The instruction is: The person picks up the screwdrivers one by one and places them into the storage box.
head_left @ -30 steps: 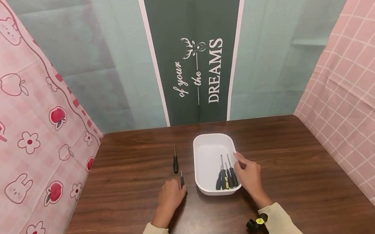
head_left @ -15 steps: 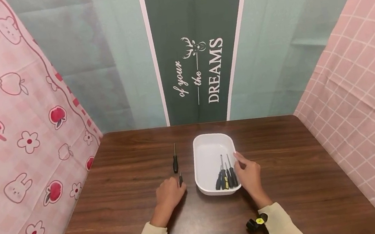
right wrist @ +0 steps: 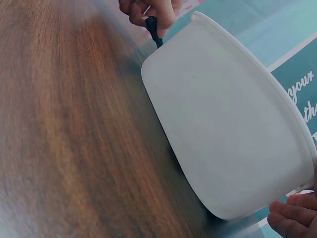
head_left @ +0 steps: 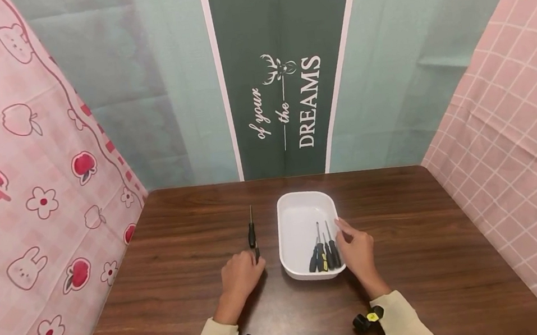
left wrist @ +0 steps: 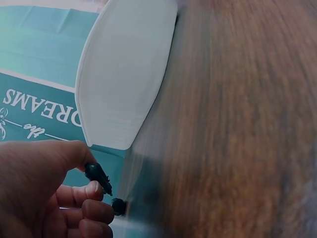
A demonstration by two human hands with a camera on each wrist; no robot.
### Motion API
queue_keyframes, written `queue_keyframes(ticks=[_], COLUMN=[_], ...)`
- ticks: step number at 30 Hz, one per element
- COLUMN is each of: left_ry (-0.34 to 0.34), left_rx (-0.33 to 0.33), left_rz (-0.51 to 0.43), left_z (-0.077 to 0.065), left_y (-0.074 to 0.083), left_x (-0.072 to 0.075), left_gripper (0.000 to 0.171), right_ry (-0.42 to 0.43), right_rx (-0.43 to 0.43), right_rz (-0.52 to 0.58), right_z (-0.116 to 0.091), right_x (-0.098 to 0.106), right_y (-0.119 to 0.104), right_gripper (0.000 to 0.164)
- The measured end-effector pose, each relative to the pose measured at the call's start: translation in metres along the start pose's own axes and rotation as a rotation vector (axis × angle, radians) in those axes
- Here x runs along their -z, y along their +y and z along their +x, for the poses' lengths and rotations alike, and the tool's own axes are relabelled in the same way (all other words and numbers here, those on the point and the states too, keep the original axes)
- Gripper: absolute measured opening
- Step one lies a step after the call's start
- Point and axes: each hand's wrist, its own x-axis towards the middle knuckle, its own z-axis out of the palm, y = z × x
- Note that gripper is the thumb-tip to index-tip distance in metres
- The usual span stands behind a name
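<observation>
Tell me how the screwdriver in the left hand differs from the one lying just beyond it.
The held screwdriver is pinched in the left hand; the lying screwdriver rests on the table, gripped by no hand. The held screwdriver is partly hidden by that hand, while the lying screwdriver shows nearly whole. In the head view, the held screwdriver appears lower than the lying screwdriver. Both are dark-handled.
</observation>
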Motion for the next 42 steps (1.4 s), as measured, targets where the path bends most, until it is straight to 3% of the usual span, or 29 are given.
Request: queue_keyframes(ticks=[25, 42], left_ry=[0.100, 0.108], left_rx=[-0.027, -0.076], left_rz=[-0.053, -0.040], left_z=[0.005, 0.011], left_y=[0.014, 0.031], left_x=[0.012, 0.015], left_gripper=[0.033, 0.037], right_ry=[0.001, -0.015], right_rx=[-0.013, -0.017], right_rz=[-0.004, -0.014], right_z=[-0.001, 0.000], right_x=[0.000, 0.000], right_y=[0.001, 0.001], right_gripper=[0.027, 0.028])
